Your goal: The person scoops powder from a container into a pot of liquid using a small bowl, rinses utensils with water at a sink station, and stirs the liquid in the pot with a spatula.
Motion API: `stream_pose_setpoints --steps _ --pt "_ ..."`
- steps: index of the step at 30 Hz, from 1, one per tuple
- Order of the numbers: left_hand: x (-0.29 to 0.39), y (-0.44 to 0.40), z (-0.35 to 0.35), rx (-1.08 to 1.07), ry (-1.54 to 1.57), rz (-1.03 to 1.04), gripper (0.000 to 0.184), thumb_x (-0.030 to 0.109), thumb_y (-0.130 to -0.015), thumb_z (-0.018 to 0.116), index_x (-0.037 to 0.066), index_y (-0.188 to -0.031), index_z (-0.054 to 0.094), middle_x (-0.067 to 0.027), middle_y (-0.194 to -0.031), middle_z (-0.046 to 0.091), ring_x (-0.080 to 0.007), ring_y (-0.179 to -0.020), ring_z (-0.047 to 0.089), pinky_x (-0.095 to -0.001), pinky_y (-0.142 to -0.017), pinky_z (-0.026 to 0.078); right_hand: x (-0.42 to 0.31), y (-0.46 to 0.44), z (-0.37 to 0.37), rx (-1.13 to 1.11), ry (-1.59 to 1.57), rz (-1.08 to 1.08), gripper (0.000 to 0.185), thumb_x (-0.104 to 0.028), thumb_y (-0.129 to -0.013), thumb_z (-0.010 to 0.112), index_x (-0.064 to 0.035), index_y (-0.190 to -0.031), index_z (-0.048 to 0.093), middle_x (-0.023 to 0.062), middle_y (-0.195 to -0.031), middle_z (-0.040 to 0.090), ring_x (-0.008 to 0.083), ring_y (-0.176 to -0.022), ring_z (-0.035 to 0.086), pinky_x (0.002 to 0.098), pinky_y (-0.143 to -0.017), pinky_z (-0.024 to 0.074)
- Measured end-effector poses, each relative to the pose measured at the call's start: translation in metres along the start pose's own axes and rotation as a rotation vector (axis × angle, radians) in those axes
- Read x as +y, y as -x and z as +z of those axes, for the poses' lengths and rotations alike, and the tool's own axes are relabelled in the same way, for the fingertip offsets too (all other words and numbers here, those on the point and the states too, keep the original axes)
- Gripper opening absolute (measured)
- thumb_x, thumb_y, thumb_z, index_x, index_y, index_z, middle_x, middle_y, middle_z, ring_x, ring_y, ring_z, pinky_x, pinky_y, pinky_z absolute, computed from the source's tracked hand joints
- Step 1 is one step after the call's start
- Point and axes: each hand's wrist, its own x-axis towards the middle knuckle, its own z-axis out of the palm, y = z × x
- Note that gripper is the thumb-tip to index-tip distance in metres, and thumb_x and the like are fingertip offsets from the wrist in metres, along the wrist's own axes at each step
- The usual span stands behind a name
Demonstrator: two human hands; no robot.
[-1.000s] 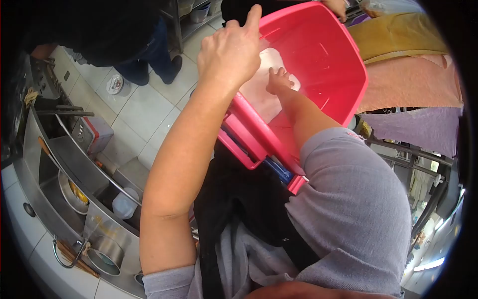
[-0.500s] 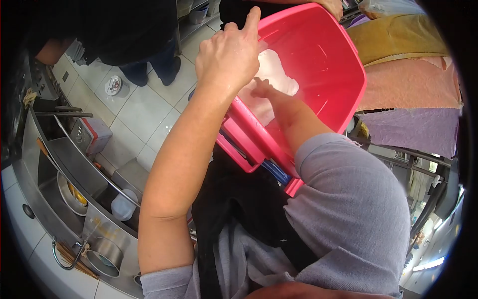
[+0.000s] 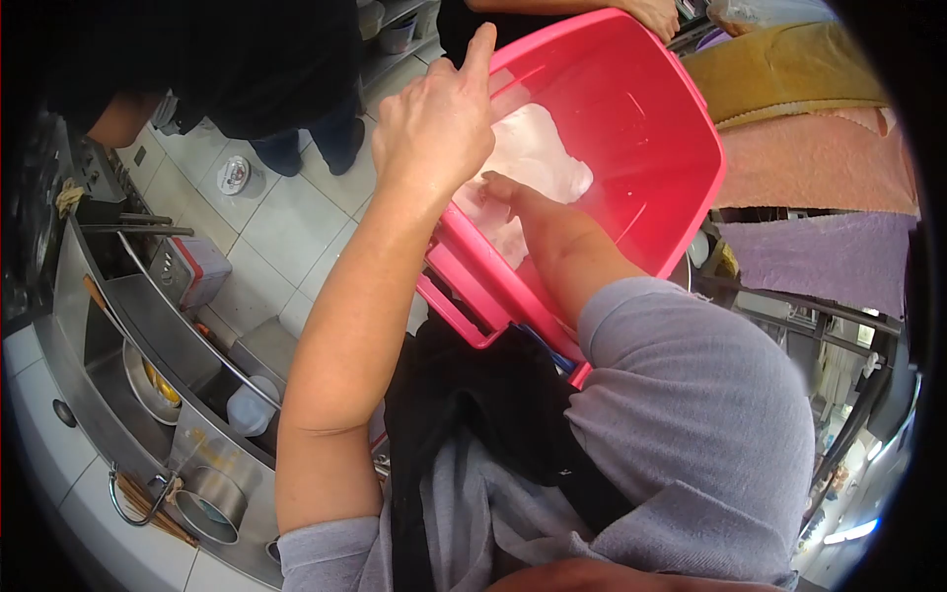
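Observation:
A large pink plastic tub (image 3: 646, 168) is tilted in front of me, with a soft white mass that looks like dough (image 3: 541, 148) in it. My left hand (image 3: 434, 128) is at the tub's left rim, one finger stretched along it; the other fingers are bent and partly hidden. Reaching inside, my right hand (image 3: 501, 191) presses into the near edge of the dough with curled fingers, their tips not fully visible.
Another person's hand (image 3: 655, 16) rests on the tub's far rim. A second person in dark clothes (image 3: 207, 59) stands at the far left. Cloths (image 3: 804, 163) hang at right. On the left are a steel sink counter (image 3: 123, 335), a metal pot (image 3: 210, 505) and a red-and-white tin (image 3: 192, 268).
My left hand has shifted slightly left and down along with the tub's near side. My right hand has moved left and a little down across the dough.

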Motion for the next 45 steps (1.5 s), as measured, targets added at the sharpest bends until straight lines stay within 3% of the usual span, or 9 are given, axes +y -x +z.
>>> stream_pose_setpoints --steps 11,13,15,18,25,27,37,41,45 --pt "0.004 -0.002 -0.007 -0.072 -0.052 -0.009 0.072 0.01 -0.089 0.059 0.021 -0.156 0.038 -0.0208 -0.116 0.069 -0.0402 -0.105 0.071 -0.0543 -0.086 0.056 -0.004 0.013 -0.068 -0.367 -0.298 -0.044 0.06 -0.038 -0.087 0.071 -0.0259 -0.145 0.06 0.0001 -0.143 0.065 0.0308 -0.131 0.061 0.0591 -0.1 0.0495" --pt "0.005 -0.003 -0.008 -0.08 -0.054 -0.004 0.072 0.011 -0.089 0.059 0.021 -0.157 0.038 -0.0205 -0.117 0.069 -0.0403 -0.106 0.07 -0.0545 -0.088 0.055 -0.006 0.025 -0.086 -0.58 -0.431 -0.208 0.065 -0.003 -0.085 0.057 -0.0143 -0.149 0.053 0.0116 -0.149 0.057 0.0326 -0.135 0.057 0.055 -0.111 0.0467" --pt "0.007 -0.003 -0.009 -0.085 -0.049 0.004 0.072 0.011 -0.089 0.058 0.022 -0.157 0.038 -0.0202 -0.118 0.069 -0.0405 -0.108 0.07 -0.0547 -0.089 0.055 -0.024 0.06 -0.076 -0.449 -0.53 -0.163 0.066 0.001 -0.083 0.057 -0.0073 -0.149 0.052 0.0135 -0.145 0.06 0.0318 -0.133 0.059 0.0487 -0.115 0.0456" --pt "0.006 -0.004 -0.009 -0.082 -0.024 -0.025 0.08 0.004 -0.083 0.054 0.024 -0.158 0.035 -0.0202 -0.125 0.068 -0.045 -0.108 0.068 -0.0576 -0.089 0.053 -0.015 0.023 -0.085 -0.298 -0.384 -0.079 0.063 -0.003 -0.085 0.06 -0.0173 -0.146 0.057 0.009 -0.141 0.065 0.037 -0.128 0.062 0.0654 -0.094 0.0542" --pt "0.009 -0.002 -0.013 -0.11 -0.051 0.004 0.075 0.01 -0.089 0.056 0.023 -0.159 0.034 -0.0205 -0.127 0.067 -0.0406 -0.113 0.067 -0.0549 -0.093 0.053 -0.012 0.045 -0.127 -0.378 -0.529 -0.032 0.072 -0.001 -0.085 0.058 -0.0277 -0.152 0.05 0.0112 -0.143 0.062 0.0418 -0.128 0.061 0.0732 -0.091 0.0515" --pt "0.01 -0.004 -0.014 -0.136 -0.071 -0.01 0.074 0.011 -0.09 0.055 0.022 -0.16 0.033 -0.0204 -0.129 0.066 -0.0405 -0.115 0.067 -0.0548 -0.094 0.053 -0.036 0.045 -0.115 -0.184 -0.027 -0.059 0.071 -0.002 -0.088 0.054 -0.0294 -0.153 0.048 0.009 -0.15 0.057 0.0417 -0.132 0.059 0.075 -0.093 0.0493" --pt "0.008 0.001 -0.013 -0.141 -0.066 0.017 0.072 0.013 -0.092 0.05 0.023 -0.16 0.032 -0.0214 -0.131 0.064 -0.0428 -0.118 0.065 -0.0552 -0.096 0.051 -0.044 0.104 -0.107 -0.079 0.022 -0.071 0.075 0.002 -0.085 0.048 -0.0315 -0.153 0.048 0.0103 -0.149 0.058 0.04 -0.134 0.056 0.0693 -0.09 0.0545" --pt "0.013 0.002 -0.012 -0.146 -0.091 0.027 0.072 0.012 -0.092 0.049 0.024 -0.16 0.032 -0.0209 -0.132 0.064 -0.0428 -0.119 0.064 -0.0551 -0.098 0.05 -0.055 0.167 -0.104 0.058 -0.082 -0.057 0.062 0.004 -0.082 0.05 -0.0126 -0.14 0.062 0.0133 -0.132 0.07 0.0368 -0.122 0.066 0.0561 -0.089 0.0587" --pt "0.011 0.002 -0.013 -0.161 -0.1 0.007 0.072 0.011 -0.092 0.049 0.025 -0.161 0.031 -0.0199 -0.133 0.064 -0.043 -0.119 0.064 -0.055 -0.099 0.05 -0.046 0.107 -0.148 -0.522 -0.341 0.137 0.077 0.004 -0.082 0.049 -0.0245 -0.153 0.049 0.0124 -0.152 0.054 0.0428 -0.136 0.055 0.0716 -0.097 0.0517"
